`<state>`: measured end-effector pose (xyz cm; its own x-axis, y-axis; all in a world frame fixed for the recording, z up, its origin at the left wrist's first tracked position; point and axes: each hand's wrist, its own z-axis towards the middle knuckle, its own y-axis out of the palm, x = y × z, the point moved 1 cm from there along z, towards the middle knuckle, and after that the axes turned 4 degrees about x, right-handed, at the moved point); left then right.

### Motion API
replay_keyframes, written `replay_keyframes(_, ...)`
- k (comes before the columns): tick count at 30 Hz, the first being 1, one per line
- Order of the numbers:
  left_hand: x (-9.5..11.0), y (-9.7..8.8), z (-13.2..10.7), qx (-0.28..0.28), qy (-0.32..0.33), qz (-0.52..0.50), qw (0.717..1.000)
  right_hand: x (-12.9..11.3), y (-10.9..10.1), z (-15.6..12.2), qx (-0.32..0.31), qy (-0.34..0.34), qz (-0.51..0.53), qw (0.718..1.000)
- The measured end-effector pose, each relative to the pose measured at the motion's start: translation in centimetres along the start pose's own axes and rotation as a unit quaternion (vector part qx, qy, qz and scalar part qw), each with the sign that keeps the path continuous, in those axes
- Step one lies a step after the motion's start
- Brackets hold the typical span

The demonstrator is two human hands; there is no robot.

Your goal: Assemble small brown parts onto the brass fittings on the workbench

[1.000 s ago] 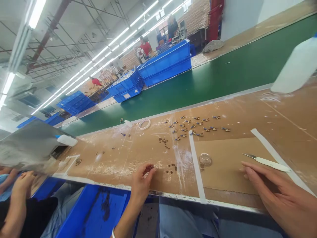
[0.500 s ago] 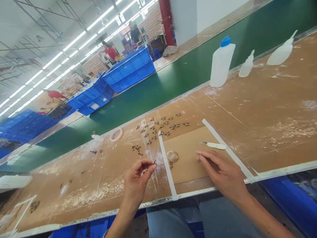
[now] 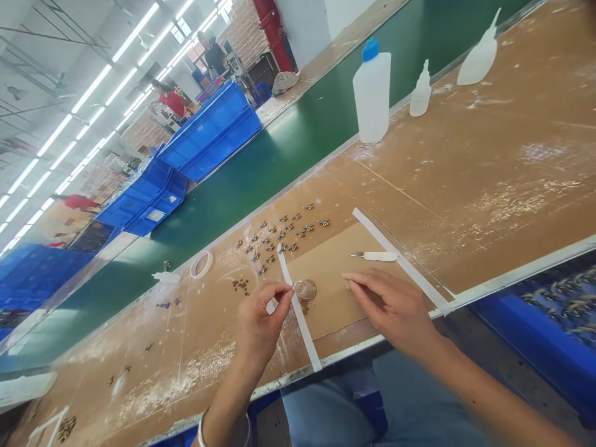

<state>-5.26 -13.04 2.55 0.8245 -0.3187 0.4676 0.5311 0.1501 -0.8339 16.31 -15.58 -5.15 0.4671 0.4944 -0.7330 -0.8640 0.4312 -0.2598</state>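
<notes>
My left hand [image 3: 261, 323] pinches a tiny dark part [image 3: 293, 288] between thumb and forefinger, close to the left side of a small clear cup [image 3: 306, 289]. Whether that part touches the cup I cannot tell. My right hand [image 3: 395, 305] hovers over the cardboard sheet [image 3: 330, 316], thumb and forefinger pressed together; anything between them is too small to make out. Beyond it lies a white-handled craft knife [image 3: 379, 256]. Several small blue-and-gold pieces [image 3: 280, 236] stand in rows behind the cup, and small dark discs [image 3: 241, 285] are scattered to the left.
A tall white bottle with a blue cap [image 3: 372, 93] and two squeeze bottles [image 3: 421, 93] stand along the back. A tape roll [image 3: 201, 265] lies at left. Behind runs a green belt [image 3: 298, 133], with blue crates [image 3: 209, 133] across it. Another blue bin [image 3: 526, 354] is below right.
My left hand has come to the cup's side with the tiny part. My right hand keeps its pinch near the knife. The whole view has shifted.
</notes>
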Motion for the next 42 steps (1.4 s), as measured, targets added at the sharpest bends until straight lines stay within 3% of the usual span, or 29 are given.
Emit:
replay_keyframes(10,0.5,0.2,0.6,-0.026,-0.014,0.026,0.999,0.1,0.0,-0.1,0.01,0.005,0.004,1.0)
replay_keyframes(17,0.3,0.1,0.2,-0.009,-0.035,0.002,0.999,0.1,-0.1,0.1,0.012,0.005,0.004,1.0)
replay_keyframes(21,-0.5,-1.3,-1.8,0.052,-0.113,-0.05,0.991,-0.1,-0.4,0.1,0.009,0.008,0.006,1.0)
replay_keyframes(26,-3.2,-3.0,-6.6,0.149,-0.267,-0.11,0.946,-0.2,-0.6,0.0,0.003,-0.003,-0.002,1.0)
replay_keyframes(29,-5.1,-3.2,-9.7,0.176,-0.319,-0.116,0.924,-0.3,-0.6,-0.1,0.005,-0.007,-0.023,1.0)
replay_keyframes(34,-7.1,-3.1,-12.4,0.154,-0.338,-0.087,0.924,-0.5,-0.6,-0.3,-0.01,0.002,-0.051,0.999)
replay_keyframes(42,-7.1,-2.9,-12.1,0.14,-0.326,-0.062,0.933,-0.8,-0.7,-0.4,-0.02,0.015,-0.067,0.997)
